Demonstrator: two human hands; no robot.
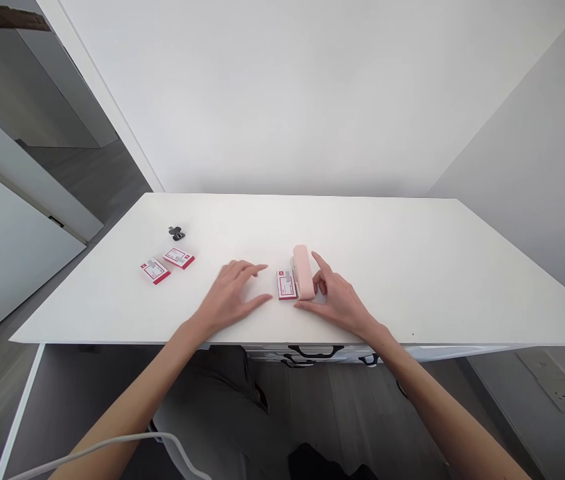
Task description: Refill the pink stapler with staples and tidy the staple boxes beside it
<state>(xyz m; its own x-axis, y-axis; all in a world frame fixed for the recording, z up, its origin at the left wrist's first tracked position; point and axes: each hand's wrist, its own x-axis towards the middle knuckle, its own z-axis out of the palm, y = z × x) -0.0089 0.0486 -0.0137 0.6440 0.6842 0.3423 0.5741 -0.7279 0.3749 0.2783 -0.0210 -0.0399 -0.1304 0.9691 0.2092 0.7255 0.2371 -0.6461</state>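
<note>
A pink stapler (303,273) lies lengthwise near the front middle of the white table. My right hand (337,297) is at its right side, curled fingers against it and thumb at its near end, while the index finger sticks out apart. Close against the stapler's left side lies a small red-and-white box (286,285). To the left of that box, my left hand (232,293) rests by the tabletop with thumb and fingers spread, holding nothing. A gap separates its fingertips from the box.
Two more red-and-white boxes (155,271) lie on the left part of the table (387,267), with small black items (177,233) behind them. A white wall (282,100) rises at the back. A white cable (112,441) crosses my left forearm. Drawers with black handles (315,351) show below.
</note>
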